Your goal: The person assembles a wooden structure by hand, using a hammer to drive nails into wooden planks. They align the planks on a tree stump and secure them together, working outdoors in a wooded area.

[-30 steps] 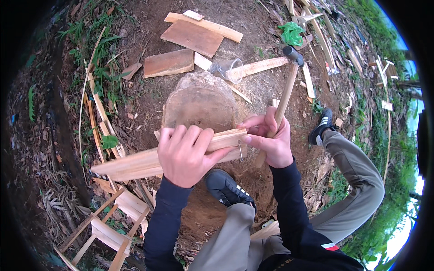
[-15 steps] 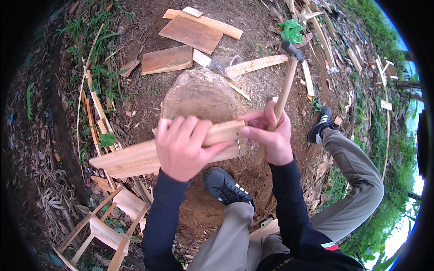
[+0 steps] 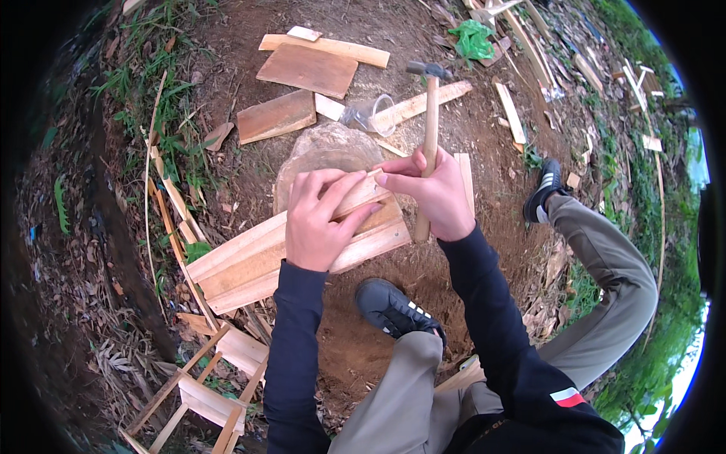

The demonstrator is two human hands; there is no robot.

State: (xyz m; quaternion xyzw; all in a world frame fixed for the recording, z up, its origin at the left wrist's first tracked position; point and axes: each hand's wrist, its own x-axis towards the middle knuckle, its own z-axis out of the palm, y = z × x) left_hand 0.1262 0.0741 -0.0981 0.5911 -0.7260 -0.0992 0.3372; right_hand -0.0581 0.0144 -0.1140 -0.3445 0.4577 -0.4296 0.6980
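Observation:
My left hand (image 3: 318, 219) is closed around a piece of pale wooden strips (image 3: 246, 265), joined lengthwise like a shallow trough, thumb in its hollow. The piece slants from lower left up to the right, its right end over the near edge of a tree stump (image 3: 325, 144). My right hand (image 3: 439, 193) holds a hammer (image 3: 431, 113) by its wooden handle, head up and away from me. Its thumb and fingertips also pinch at the far strip's right end; anything small between them is hidden. A tiny nail-like spot shows on the near strip's right end.
Brown boards (image 3: 306, 69), a clear plastic cup (image 3: 380, 115) and a rough plank (image 3: 427, 104) lie beyond the stump. A wooden ladder-like frame (image 3: 215, 401) stands at the lower left. My shoe (image 3: 393, 306) is just below the workpiece. A green plastic bag (image 3: 473, 39) lies far right.
The wooden piece has turned so its hollow side faces up, its left end lower. The hammer has swung left and more upright in my right hand, whose fingertips stay at the wood's end.

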